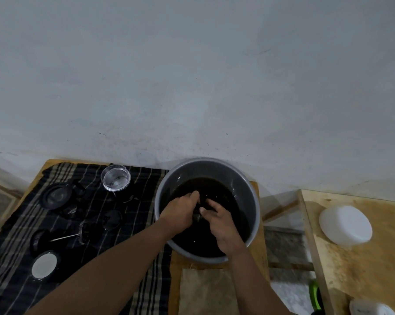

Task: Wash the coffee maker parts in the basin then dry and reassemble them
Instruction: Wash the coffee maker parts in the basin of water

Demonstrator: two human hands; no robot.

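Head view: both hands' grip, left (180, 212) and right (221, 223), closed around a dark part (197, 217) in basin (253, 201)

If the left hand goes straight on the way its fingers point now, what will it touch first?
The left hand points up and right, into the basin. It would probably first meet the small dark part held between both hands, then the dark water; depth is unclear.

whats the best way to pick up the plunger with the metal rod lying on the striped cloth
Grip the plunger by its thin metal rod, near the middle, coming straight down from above. It lies flat on the striped cloth, with the round filter disc standing on edge at the right end and a dark knob at the left. The rod is the only bare, narrow stretch, so a thumb and finger pinch should probably lift it cleanly.
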